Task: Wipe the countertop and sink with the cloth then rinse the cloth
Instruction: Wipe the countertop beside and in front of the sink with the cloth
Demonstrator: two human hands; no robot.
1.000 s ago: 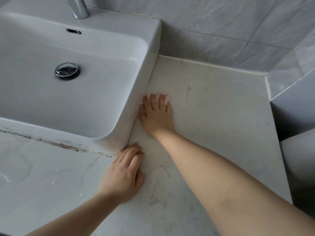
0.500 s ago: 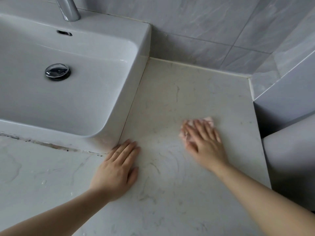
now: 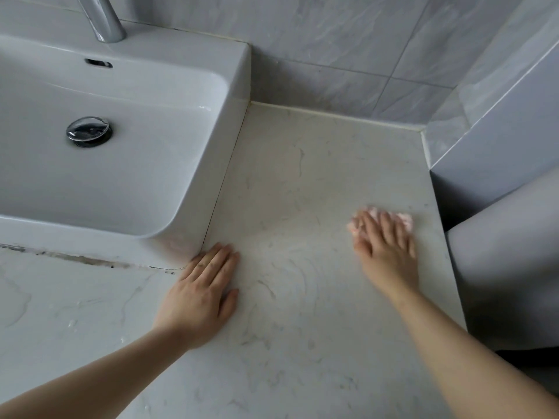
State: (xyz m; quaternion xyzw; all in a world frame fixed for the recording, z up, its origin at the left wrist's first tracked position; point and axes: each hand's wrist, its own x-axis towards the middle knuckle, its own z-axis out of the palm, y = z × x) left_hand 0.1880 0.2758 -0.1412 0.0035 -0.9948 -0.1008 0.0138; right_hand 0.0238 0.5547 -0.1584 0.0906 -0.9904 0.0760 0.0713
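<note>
- Our left hand (image 3: 199, 294) lies flat and relaxed on the countertop (image 3: 302, 176), at the sink's (image 3: 236, 86) front right corner.
- Our right hand (image 3: 385, 249) presses the pink cloth (image 3: 402, 219) with straight fingers, well right of the sink.
- We judge the countertop wipe underway. Next comes a firm sweep over the strip farther back beside the sink, then the sink itself.

no readable text, no labels, no brands, no numbers anywhere

Large grey marbled wall tiles (image 3: 332, 40) with thin grout lines cover the back wall and meet a tiled side wall (image 3: 499, 86) on the right. A cream sealant bead (image 3: 332, 111) runs along their foot. The light is soft and even.
</note>
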